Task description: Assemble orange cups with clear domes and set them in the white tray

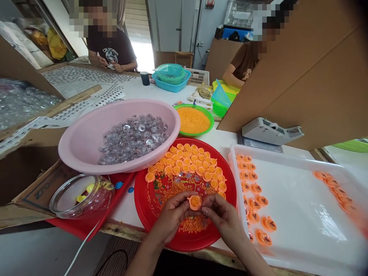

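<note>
Over the near part of a red plate (pixel 224 174), my left hand (pixel 171 217) and my right hand (pixel 221 215) pinch one small orange cap (pixel 195 202) filled with orange beads between their fingertips. Both hands are closed on it. The plate holds several filled orange caps (pixel 189 161) in rows at its far side and loose orange beads (pixel 175 189) in its middle. A white tray (pixel 299 230) to the right carries several finished orange pieces (pixel 260 209) in a column.
A pink basin (pixel 83 142) of clear plastic shells stands at the left, a green bowl (pixel 194 119) of orange beads behind the plate. A glass jar (pixel 82 197) lies near left. A cardboard screen (pixel 316 76) and tape dispenser (pixel 271 131) are at right. Two people sit across.
</note>
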The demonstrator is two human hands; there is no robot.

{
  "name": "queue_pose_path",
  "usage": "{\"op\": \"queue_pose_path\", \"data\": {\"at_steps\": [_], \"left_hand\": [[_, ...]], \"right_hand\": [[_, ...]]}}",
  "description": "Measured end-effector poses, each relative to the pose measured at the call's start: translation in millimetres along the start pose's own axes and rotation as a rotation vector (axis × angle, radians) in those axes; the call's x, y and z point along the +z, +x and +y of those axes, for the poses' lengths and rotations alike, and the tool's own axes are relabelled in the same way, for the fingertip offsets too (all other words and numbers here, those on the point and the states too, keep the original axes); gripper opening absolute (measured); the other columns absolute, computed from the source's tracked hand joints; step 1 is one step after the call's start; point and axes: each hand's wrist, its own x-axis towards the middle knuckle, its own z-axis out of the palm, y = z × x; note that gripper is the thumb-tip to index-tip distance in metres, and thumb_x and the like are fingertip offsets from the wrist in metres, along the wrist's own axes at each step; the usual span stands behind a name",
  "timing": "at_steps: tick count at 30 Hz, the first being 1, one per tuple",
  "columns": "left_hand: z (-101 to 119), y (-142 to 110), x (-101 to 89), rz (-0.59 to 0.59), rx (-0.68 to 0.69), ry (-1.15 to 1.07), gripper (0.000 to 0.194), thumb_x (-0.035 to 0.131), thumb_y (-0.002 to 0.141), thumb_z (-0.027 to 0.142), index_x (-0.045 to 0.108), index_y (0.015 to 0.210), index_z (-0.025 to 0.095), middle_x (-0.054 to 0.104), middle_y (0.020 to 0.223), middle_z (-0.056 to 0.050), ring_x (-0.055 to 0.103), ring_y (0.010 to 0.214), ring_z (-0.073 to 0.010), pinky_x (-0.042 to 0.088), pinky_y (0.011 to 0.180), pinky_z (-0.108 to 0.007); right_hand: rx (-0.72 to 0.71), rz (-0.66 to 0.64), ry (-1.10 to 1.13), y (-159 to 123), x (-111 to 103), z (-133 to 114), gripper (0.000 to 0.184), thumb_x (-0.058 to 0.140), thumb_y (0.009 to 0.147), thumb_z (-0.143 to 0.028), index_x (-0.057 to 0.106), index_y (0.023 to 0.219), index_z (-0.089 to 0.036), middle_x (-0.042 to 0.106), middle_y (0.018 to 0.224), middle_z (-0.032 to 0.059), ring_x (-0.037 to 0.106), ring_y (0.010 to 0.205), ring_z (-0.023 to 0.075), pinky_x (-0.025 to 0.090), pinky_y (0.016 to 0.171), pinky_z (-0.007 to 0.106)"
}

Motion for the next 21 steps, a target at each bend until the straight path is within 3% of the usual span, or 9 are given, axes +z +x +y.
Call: {"op": "queue_pose_path", "data": {"at_steps": [3, 7, 10, 16, 21], "left_hand": [[2, 1, -1.4, 0.003, -0.029, -0.002, 0.027, 0.068, 0.079, 0.031, 0.071, 0.103, 0.019, 0.070, 0.099, -0.008, 0.066, 0.088, -0.0226, 0.054, 0.076, -0.035], [6, 2, -0.2, -0.004, -0.029, 0.206, 0.026, 0.069, 0.076, 0.033, 0.074, 0.097, 0.018, 0.071, 0.095, -0.007, 0.067, 0.072, -0.0184, 0.054, 0.069, -0.032], [4, 3, 3.8, 0.008, 0.005, 0.259, 0.027, 0.071, 0.074, 0.030, 0.072, 0.099, 0.018, 0.071, 0.095, -0.007, 0.066, 0.077, -0.0190, 0.053, 0.065, -0.027], [-13, 2, 11.8, 0.075, -0.131, -0.087, 0.022, 0.072, 0.075, 0.034, 0.069, 0.087, 0.015, 0.068, 0.082, -0.005, 0.066, 0.071, -0.0174, 0.055, 0.066, -0.031], [-15, 2, 14.0, 0.154, -0.085, 0.019, 0.027, 0.076, 0.070, 0.037, 0.073, 0.081, 0.013, 0.070, 0.078, -0.007, 0.064, 0.073, -0.0174, 0.055, 0.068, -0.030]], "right_hand": [[-0.003, -0.024, -0.025, 3, -6, -10, 0.017, 0.068, 0.079, -0.034, 0.060, 0.082, -0.020, 0.061, 0.078, 0.0007, 0.056, 0.074, 0.0150, 0.046, 0.066, 0.026], [0.035, -0.147, -0.005, 11, -10, -16, 0.017, 0.071, 0.077, -0.033, 0.061, 0.078, -0.019, 0.060, 0.073, -0.0006, 0.056, 0.069, 0.0134, 0.045, 0.062, 0.025], [0.097, -0.242, 0.058, 14, -8, -12, 0.019, 0.071, 0.077, -0.034, 0.059, 0.078, -0.019, 0.060, 0.068, -0.0020, 0.055, 0.062, 0.0122, 0.045, 0.057, 0.024], [0.094, -0.106, 0.054, 11, -5, -2, 0.023, 0.075, 0.072, -0.035, 0.059, 0.076, -0.019, 0.058, 0.067, -0.0028, 0.055, 0.062, 0.0117, 0.045, 0.056, 0.022], [0.081, -0.031, -0.100, 10, -6, 2, 0.016, 0.073, 0.071, -0.029, 0.063, 0.076, -0.018, 0.060, 0.069, -0.0007, 0.056, 0.065, 0.0142, 0.046, 0.058, 0.025]]}}
